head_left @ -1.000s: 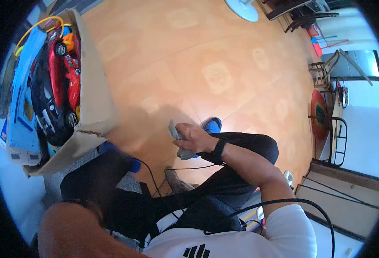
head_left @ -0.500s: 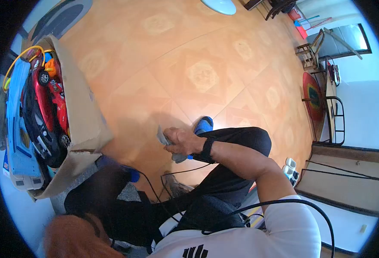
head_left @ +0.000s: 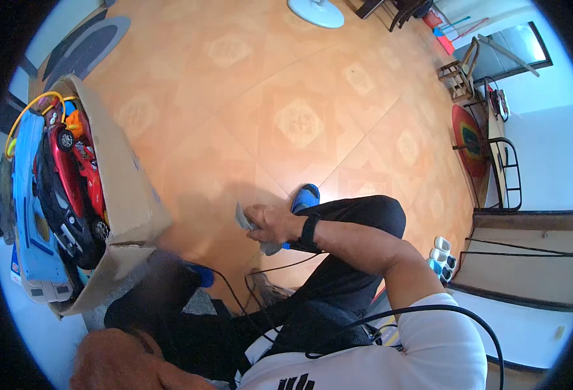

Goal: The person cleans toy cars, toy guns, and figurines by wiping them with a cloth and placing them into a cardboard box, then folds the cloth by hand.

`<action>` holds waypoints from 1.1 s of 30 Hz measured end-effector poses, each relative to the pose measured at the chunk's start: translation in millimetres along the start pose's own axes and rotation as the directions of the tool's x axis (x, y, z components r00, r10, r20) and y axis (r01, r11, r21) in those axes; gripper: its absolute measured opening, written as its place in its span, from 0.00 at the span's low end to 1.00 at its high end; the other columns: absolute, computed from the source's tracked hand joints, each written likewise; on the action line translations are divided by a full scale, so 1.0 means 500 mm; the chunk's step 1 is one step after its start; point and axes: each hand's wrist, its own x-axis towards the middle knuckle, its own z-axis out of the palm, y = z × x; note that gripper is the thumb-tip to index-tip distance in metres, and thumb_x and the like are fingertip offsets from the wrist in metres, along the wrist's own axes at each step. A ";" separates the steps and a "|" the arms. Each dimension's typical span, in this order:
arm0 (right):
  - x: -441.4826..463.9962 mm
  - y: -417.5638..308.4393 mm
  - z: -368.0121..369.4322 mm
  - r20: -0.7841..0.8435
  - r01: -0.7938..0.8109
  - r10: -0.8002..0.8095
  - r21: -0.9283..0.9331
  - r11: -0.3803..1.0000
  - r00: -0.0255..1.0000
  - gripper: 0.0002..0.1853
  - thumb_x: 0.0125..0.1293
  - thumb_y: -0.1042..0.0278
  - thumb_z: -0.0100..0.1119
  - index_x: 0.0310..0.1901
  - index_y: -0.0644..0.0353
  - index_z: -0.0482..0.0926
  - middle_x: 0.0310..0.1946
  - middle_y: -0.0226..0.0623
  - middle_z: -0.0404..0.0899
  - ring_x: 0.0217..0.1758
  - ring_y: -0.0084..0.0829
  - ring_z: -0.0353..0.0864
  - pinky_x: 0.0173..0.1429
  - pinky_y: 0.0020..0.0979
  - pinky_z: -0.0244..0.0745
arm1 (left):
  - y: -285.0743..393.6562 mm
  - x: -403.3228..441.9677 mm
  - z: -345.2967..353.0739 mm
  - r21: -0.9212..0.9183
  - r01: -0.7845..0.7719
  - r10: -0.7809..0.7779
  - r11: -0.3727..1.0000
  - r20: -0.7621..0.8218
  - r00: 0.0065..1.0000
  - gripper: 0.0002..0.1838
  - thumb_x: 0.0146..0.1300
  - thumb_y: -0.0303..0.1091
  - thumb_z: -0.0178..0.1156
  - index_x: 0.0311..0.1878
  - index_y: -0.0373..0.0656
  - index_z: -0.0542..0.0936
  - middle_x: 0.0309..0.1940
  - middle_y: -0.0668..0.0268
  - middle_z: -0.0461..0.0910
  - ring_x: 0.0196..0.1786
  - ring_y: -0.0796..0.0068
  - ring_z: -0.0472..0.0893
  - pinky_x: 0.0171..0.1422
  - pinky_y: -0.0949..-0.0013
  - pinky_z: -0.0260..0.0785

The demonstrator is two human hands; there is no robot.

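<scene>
My right hand (head_left: 272, 223), with a black band at the wrist, is closed on a grey cloth (head_left: 270, 248). Parts of the cloth stick out past the fingers, above the tiled floor and beside a blue slipper (head_left: 306, 196) on a foot. Low at the left edge, close to the camera, is my left hand (head_left: 114, 361); it is blurred and its fingers are mostly hidden. Left of my legs stands a cardboard box (head_left: 130, 188) full of toys, among them a red toy car (head_left: 65, 169), a black toy car (head_left: 72, 221) and a light blue plastic piece (head_left: 30, 195).
Black cables (head_left: 481, 318) run across my lap and right side. A small stool (head_left: 260, 289) is partly visible below the cloth. Shoes (head_left: 442, 260) lie to the right, near a wooden chair (head_left: 458, 75) and a folded round table (head_left: 470, 140). A white round base (head_left: 316, 12) stands far ahead.
The view has shifted slightly, so the box sits lower in it. My right hand keeps hold of the cloth, its fingers turned a little. My left hand shows slightly lower.
</scene>
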 end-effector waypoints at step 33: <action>0.000 0.002 0.000 0.022 0.017 -0.016 -0.044 0.999 1.000 0.24 0.65 0.55 0.66 0.49 0.67 0.70 0.40 0.55 0.77 0.48 0.58 0.79 0.52 0.51 0.74 | -0.109 0.063 -0.028 0.009 -0.206 0.197 0.979 0.254 0.947 0.21 0.70 0.47 0.64 0.61 0.54 0.70 0.44 0.61 0.83 0.44 0.60 0.85 0.54 0.59 0.78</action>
